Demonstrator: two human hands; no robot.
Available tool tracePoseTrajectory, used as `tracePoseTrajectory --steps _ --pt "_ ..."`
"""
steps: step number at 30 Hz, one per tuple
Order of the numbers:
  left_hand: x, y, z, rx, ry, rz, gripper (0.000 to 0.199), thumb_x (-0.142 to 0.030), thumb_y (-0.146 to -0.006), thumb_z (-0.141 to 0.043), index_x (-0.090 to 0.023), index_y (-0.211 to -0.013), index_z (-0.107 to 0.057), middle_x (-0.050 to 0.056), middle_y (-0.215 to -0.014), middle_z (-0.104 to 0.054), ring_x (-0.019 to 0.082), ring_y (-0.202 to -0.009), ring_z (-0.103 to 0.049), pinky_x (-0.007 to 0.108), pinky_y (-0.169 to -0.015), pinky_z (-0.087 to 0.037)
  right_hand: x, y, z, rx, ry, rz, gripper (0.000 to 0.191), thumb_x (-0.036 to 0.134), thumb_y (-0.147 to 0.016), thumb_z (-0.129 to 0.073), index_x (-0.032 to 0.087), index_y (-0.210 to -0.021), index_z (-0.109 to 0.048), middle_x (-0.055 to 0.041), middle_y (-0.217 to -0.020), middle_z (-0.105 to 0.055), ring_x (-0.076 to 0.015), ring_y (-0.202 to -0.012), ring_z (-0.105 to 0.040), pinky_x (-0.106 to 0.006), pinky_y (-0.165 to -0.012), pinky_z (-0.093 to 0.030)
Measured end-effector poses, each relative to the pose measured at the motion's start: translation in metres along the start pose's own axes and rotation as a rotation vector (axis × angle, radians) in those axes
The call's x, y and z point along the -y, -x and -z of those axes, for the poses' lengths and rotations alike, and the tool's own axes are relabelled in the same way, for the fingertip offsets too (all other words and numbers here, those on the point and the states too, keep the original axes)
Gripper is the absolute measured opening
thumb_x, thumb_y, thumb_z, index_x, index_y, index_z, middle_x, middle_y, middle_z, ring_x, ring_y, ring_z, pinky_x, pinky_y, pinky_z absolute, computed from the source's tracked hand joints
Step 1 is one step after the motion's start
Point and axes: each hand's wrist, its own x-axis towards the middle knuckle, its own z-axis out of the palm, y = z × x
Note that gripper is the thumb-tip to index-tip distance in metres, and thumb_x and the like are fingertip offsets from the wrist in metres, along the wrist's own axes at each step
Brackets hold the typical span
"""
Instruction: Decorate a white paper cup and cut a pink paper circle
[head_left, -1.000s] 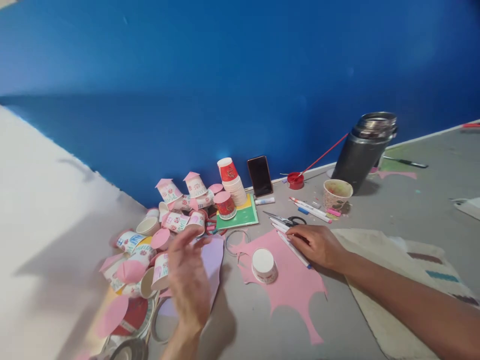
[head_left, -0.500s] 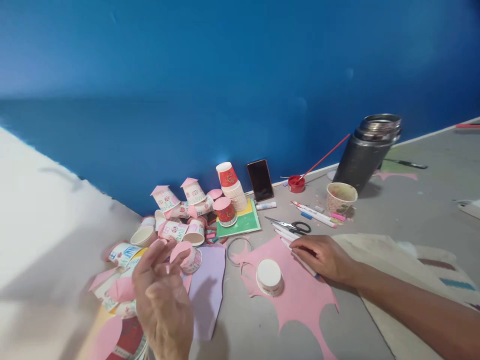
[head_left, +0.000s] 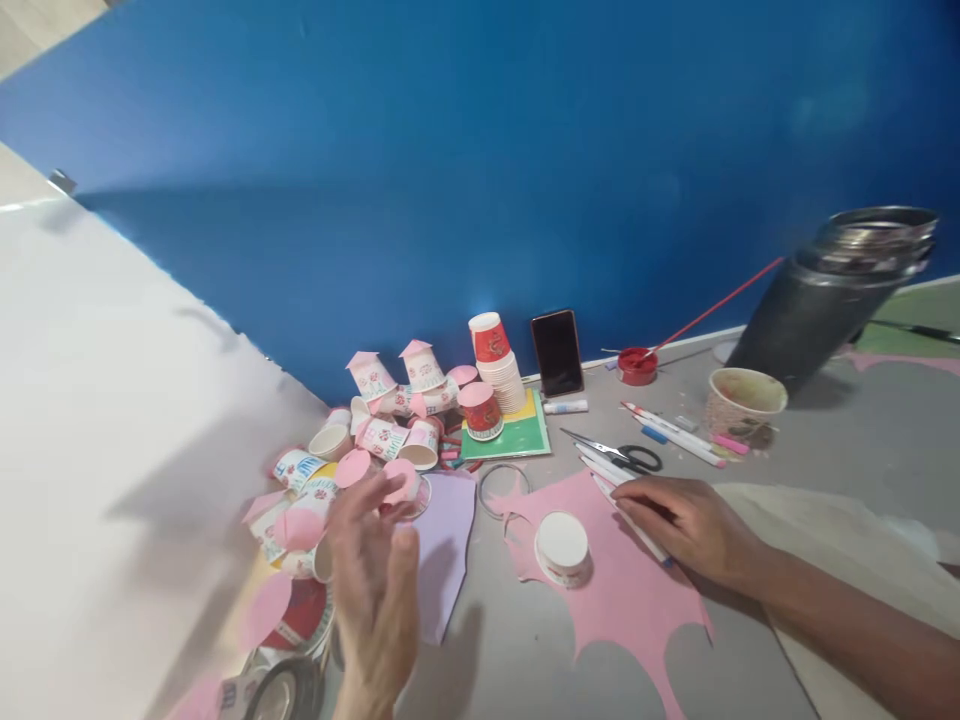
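My left hand is raised over the left of the table with fingers apart and nothing in it. Just beyond its fingertips, partly hidden by them, is a paper cup with a round pink top, by a purple sheet. My right hand lies low, its thumb and fingers closed on a white marker. That marker lies across a pink sheet with curved cut-outs. On the sheet stands an upside-down white paper cup. Scissors and other white markers lie just beyond my right hand.
Several decorated paper cups are piled at left against the blue wall. A cup stack stands on a green-yellow booklet. Behind are a phone and a red pot; a dark flask and patterned cup stand right.
The view has turned left, so table items appear farther right and more cups and a tape roll show at lower left. My right hand stays at the marker; my left hand remains raised, fingers apart.
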Motion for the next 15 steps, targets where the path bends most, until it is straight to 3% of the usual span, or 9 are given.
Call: tracePoseTrajectory --steps 3,6,10,15 --pt "0.025 0.004 -0.036 0.233 0.16 0.149 0.04 -0.05 -0.105 -0.056 -0.026 -0.137 -0.06 0.014 -0.139 -0.063 0.029 -0.124 -0.069 0.042 -0.091 -0.067 0.0 -0.003 0.002 -0.03 -0.033 -0.05 0.031 0.039 -0.104 -0.05 0.026 -0.092 -0.076 -0.0036 -0.084 -0.083 -0.0204 -0.073 -0.077 -0.029 -0.069 -0.058" --pt "0.034 0.015 -0.045 0.408 0.187 0.26 0.04 -0.051 -0.104 -0.058 -0.028 -0.138 -0.061 0.013 -0.145 -0.062 0.031 -0.132 -0.066 0.044 -0.095 -0.066 0.001 -0.009 0.004 -0.061 -0.135 -0.109 0.034 0.043 -0.103 -0.051 0.025 -0.087 -0.075 -0.003 -0.072 -0.078 -0.0206 -0.067 -0.073 -0.029 -0.066 -0.054" --pt "0.037 0.02 -0.039 0.357 0.172 0.34 0.043 -0.055 -0.101 -0.063 -0.027 -0.134 -0.063 0.013 -0.145 -0.065 0.031 -0.131 -0.067 0.044 -0.096 -0.066 0.006 -0.026 0.005 -0.114 -0.192 -0.164 0.039 0.043 -0.103 -0.049 0.024 -0.077 -0.071 -0.0022 -0.067 -0.074 -0.0199 -0.066 -0.07 -0.03 -0.068 -0.052" --pt "0.035 0.018 -0.033 0.299 0.157 0.334 0.05 -0.061 -0.096 -0.067 -0.026 -0.131 -0.065 0.011 -0.132 -0.072 0.03 -0.115 -0.075 0.042 -0.092 -0.066 0.014 -0.049 0.0 -0.154 -0.311 -0.216 0.036 0.043 -0.099 -0.054 0.023 -0.072 -0.067 -0.001 -0.065 -0.073 -0.0186 -0.064 -0.067 -0.029 -0.068 -0.052"
